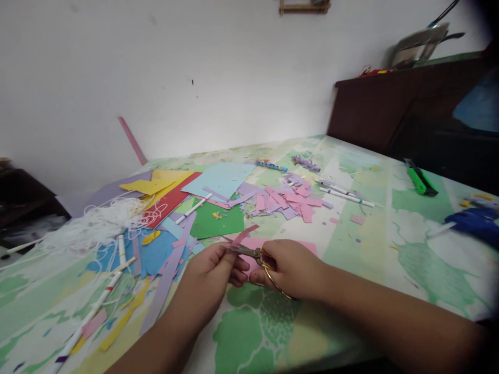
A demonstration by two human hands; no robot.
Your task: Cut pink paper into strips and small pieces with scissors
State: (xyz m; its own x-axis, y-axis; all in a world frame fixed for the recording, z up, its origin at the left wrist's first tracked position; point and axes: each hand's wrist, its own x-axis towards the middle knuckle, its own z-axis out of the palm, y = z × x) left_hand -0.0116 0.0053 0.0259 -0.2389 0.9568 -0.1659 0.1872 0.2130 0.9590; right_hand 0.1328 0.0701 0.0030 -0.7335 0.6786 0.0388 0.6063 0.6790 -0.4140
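Observation:
My left hand (218, 267) pinches a narrow pink paper strip (248, 232) between thumb and fingers, its free end sticking up to the right. In my right hand (290, 267) is a pair of scissors (249, 251) with gold loop handles, fingers wrapped through the loops. The dark blades point left and lie across the strip, close to the left fingertips. Below and behind the hands lies a sheet of pink paper (307, 246), partly covered by them. A green paper sheet (218, 221) is just beyond the left hand.
Pink and purple paper scraps (292, 200) are piled beyond my hands. Tangled white string (93, 226) lies at left over coloured sheets. A light blue sheet (218, 179), white sticks (346, 196), a purple fringed roll (306, 163) and a green box cutter (421, 179) rest on the patterned tablecloth (429, 254).

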